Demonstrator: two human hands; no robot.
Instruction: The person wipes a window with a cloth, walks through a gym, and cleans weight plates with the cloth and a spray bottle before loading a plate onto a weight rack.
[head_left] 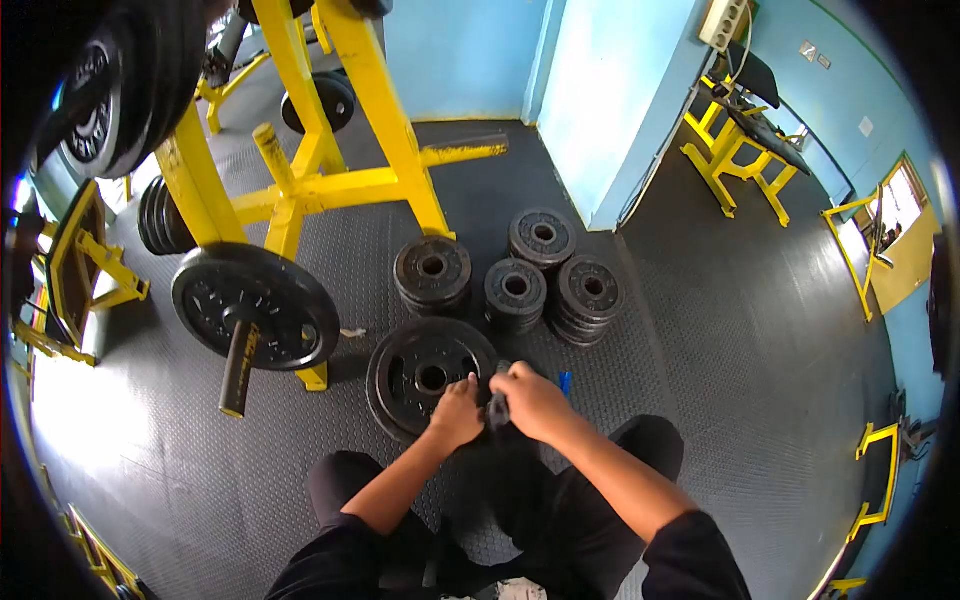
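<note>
Large black weight plates [410,372] lie stacked flat on the floor in front of the knees. My left hand [459,412] rests at the right edge of this stack, its fingers near a slot in the top plate; what its fingers hold, if anything, is hard to make out. Just to the right, my right hand [530,398] is closed on a dark cloth [498,408] that hangs beside the stack. A small blue object [566,383] lies on the floor behind my right hand.
Four smaller stacks would be too many to list singly; several stacks of small plates [515,284] stand beyond. A yellow rack [345,187] at the left bears a large plate [255,305] on a protruding bar [238,375]. A blue wall corner [615,130] rises behind.
</note>
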